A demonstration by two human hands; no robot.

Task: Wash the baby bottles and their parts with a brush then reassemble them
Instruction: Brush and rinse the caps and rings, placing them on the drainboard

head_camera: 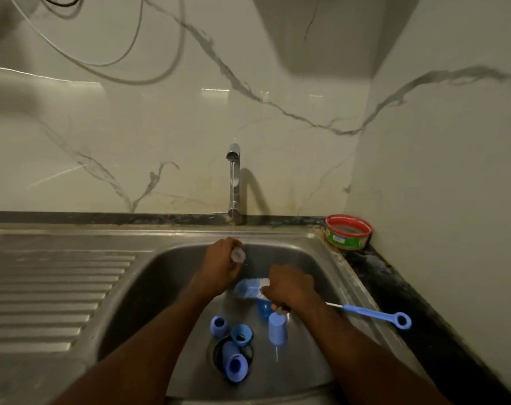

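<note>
While water runs from the tap (233,159), the scene holds as follows. Room: pale marble-veined wall panels (160,127) behind and to the right; loose cables (108,71) hang at upper left. Surface: a steel draining board (58,287) with ribbed grooves, left; a dark stone table (394,282) edging the basin on the right.

Container one: steel sink (166,270), centre. Contents, left to right: left hand (222,266), fingers curled round a small clear bottle part (238,255) held under the stream; a blue ring (219,325) on the basin floor; a blue cap (242,334) just beside it; a blue cup-shaped piece (235,365) lying on its side over the drain (216,355); bottle brush (249,287), its blue-and-white bristles between the two hands, its blue looped handle (377,314) reaching out over the right rim; a pale blue upright cap (277,328); a darker blue piece (264,308) partly hidden behind it; right hand (289,287), fingers clamped on the brush stem.

Container two: a round red-rimmed tub (349,232), far right corner of the table; contents cannot be told.
</note>
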